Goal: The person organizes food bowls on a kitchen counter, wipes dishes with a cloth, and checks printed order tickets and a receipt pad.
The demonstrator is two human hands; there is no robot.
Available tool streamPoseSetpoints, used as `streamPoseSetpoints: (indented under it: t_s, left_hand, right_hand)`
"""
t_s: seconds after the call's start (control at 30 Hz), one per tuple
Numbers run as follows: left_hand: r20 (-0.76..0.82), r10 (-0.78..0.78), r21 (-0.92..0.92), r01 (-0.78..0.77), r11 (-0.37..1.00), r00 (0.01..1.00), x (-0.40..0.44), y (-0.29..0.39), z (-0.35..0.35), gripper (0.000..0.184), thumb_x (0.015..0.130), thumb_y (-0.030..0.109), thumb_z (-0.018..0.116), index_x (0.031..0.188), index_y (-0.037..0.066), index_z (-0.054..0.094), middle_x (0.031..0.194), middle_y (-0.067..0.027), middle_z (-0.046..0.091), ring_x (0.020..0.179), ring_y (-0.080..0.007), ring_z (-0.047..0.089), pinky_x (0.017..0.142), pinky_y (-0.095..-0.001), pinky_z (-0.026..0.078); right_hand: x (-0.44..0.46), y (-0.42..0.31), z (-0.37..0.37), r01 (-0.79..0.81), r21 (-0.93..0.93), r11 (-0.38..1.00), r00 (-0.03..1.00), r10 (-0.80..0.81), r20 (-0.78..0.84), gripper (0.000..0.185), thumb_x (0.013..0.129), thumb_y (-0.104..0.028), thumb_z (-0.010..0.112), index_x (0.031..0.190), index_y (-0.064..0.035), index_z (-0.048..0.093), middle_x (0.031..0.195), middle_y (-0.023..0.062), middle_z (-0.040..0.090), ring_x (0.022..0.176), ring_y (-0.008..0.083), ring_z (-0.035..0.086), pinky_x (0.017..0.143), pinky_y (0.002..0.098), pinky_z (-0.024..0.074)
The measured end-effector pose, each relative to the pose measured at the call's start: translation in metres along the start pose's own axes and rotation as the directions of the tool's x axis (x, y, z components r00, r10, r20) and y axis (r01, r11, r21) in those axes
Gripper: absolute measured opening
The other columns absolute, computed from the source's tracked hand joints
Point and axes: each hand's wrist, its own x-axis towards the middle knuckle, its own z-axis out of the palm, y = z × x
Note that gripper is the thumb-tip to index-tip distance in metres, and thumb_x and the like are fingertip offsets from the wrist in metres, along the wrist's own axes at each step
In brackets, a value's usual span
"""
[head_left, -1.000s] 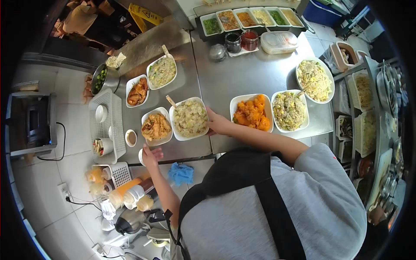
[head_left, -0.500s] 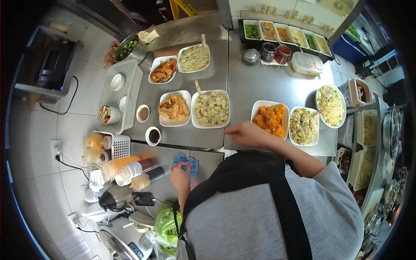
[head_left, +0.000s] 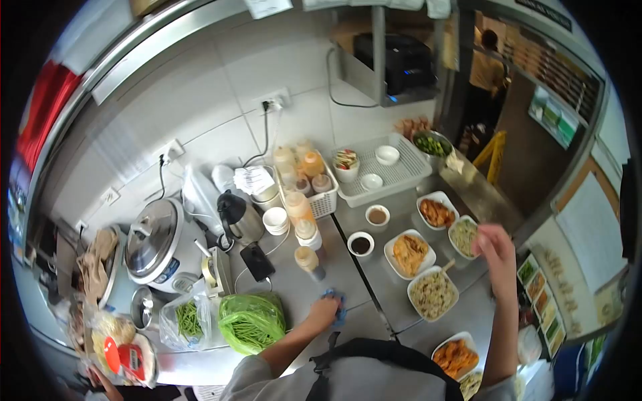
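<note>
My left hand (head_left: pixel 324 313) is closed on a crumpled blue cloth (head_left: pixel 341 313) against the steel counter. Out in front, my right hand (head_left: pixel 496 250) is raised beside a white bowl of fried rice (head_left: pixel 463 236), its fingers loosely bent with nothing visible in them. Fried chicken pieces fill a bowl (head_left: pixel 437 210) just behind. Closer to me, another bowl of fried rice (head_left: pixel 433 295) has a small wooden stick at its rim, and a bowl of pale fried chicken (head_left: pixel 409 254) adjoins it. Orange chicken (head_left: pixel 456 357) lies in a bowl by my right forearm.
Sauce bottles (head_left: pixel 300 210) and a white basket (head_left: pixel 326 201) stand near the wall. Two sauce cups (head_left: pixel 362 244) sit mid-counter. Left are a kettle (head_left: pixel 242 219), a phone (head_left: pixel 257 261), a rice cooker (head_left: pixel 159 244) and bagged green beans (head_left: pixel 251 321). Another person (head_left: pixel 487 70) stands beyond the opening.
The view has swung left, bringing in the rice cooker and wall. My right hand has lifted from the counter edge and moved out by the far rice bowl. My left hand stays on the cloth.
</note>
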Motion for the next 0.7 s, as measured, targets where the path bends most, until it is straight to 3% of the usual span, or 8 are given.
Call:
streamPoseSetpoints:
  t_s: [0.07,0.13,0.23,0.33,0.4,0.5,0.53,0.7]
  left_hand:
    - [-0.138,-0.041,-0.019,0.039,0.999,0.99,-0.016,-0.01,0.013,0.011,0.068,0.012,0.065,0.079,0.013,0.062,0.094,-0.0117,0.058,0.086,-0.033,0.06,0.073,-0.0423,0.051]
    - [-0.272,-0.095,-0.054,0.083,0.995,0.958,-0.025,-0.014,0.014,0.012,0.065,0.01,0.066,0.075,0.013,0.061,0.087,-0.011,0.056,0.086,-0.0324,0.057,0.071,-0.042,0.05]
    - [-0.451,-0.196,-0.158,0.139,0.978,0.871,-0.05,-0.003,0.006,0.011,0.065,0.007,0.066,0.073,0.012,0.06,0.083,-0.0104,0.052,0.085,-0.0317,0.054,0.069,-0.0418,0.049]
    - [-0.59,-0.253,-0.228,0.142,0.963,0.767,-0.065,-0.009,0.019,0.011,0.066,0.004,0.065,0.072,0.009,0.058,0.084,-0.0098,0.049,0.083,-0.0308,0.05,0.067,-0.042,0.046]
    - [-0.587,-0.28,-0.26,0.15,0.954,0.76,-0.073,-0.009,0.01,0.011,0.066,0.004,0.065,0.072,0.009,0.058,0.084,-0.0096,0.049,0.083,-0.0308,0.05,0.067,-0.0417,0.045]
    - [-0.584,-0.252,-0.283,0.097,0.954,0.772,-0.085,-0.022,0.009,0.011,0.066,0.003,0.065,0.071,0.009,0.058,0.083,-0.0094,0.048,0.083,-0.0299,0.049,0.068,-0.04,0.044]
    - [-0.582,-0.226,-0.277,0.071,0.958,0.781,-0.087,-0.027,0.011,0.011,0.066,0.002,0.065,0.072,0.009,0.058,0.083,-0.0093,0.048,0.082,-0.0298,0.049,0.069,-0.0396,0.044]
    - [-0.579,-0.199,-0.309,0.014,0.951,0.791,-0.091,-0.044,0.02,0.014,0.064,0.0,0.066,0.071,0.009,0.058,0.083,-0.0097,0.048,0.082,-0.0301,0.048,0.07,-0.0395,0.042]
  right_hand:
    - [0.055,-0.058,0.042,0.136,0.073,0.988,0.974,-0.147,0.17,0.022,0.09,-0.011,0.057,0.11,-0.0024,0.056,0.09,0.0025,0.06,0.08,0.0089,0.056,0.074,0.0224,0.0457]
    - [0.108,-0.114,0.081,0.361,0.117,0.925,0.896,-0.379,0.233,0.026,0.091,-0.017,0.054,0.113,-0.003,0.056,0.098,0.0058,0.06,0.092,0.0116,0.056,0.083,0.026,0.0449]
    - [0.215,-0.156,0.118,0.339,0.508,0.792,0.843,-0.495,0.21,0.035,0.09,-0.012,0.047,0.124,-0.0043,0.05,0.12,0.0131,0.05,0.113,0.0235,0.052,0.099,0.0352,0.0424]
    - [0.294,-0.182,0.141,0.142,0.718,0.681,0.931,-0.338,0.136,0.037,0.089,-0.008,0.045,0.126,-0.0048,0.049,0.132,0.0219,0.035,0.119,0.0316,0.046,0.103,0.0407,0.0396]
    - [0.323,-0.188,0.15,0.024,0.831,0.556,0.969,-0.217,0.117,0.038,0.088,-0.006,0.044,0.125,-0.0068,0.051,0.134,0.0241,0.031,0.123,0.0355,0.041,0.103,0.0431,0.0391]
    - [0.348,-0.182,0.16,0.038,0.889,0.456,0.956,-0.276,0.101,0.038,0.089,-0.007,0.046,0.126,-0.0094,0.052,0.136,0.0247,0.028,0.126,0.0356,0.038,0.103,0.0437,0.0385]
    - [0.346,-0.187,0.163,0.02,0.909,0.416,0.971,-0.224,0.081,0.035,0.089,-0.006,0.051,0.123,-0.0084,0.054,0.131,0.0202,0.037,0.123,0.0322,0.041,0.104,0.0423,0.0386]
    - [0.377,-0.177,0.166,0.124,0.889,0.441,0.966,-0.26,-0.006,0.034,0.085,0.0,0.061,0.118,-0.003,0.055,0.109,0.0078,0.056,0.108,0.0198,0.052,0.103,0.0386,0.0409]
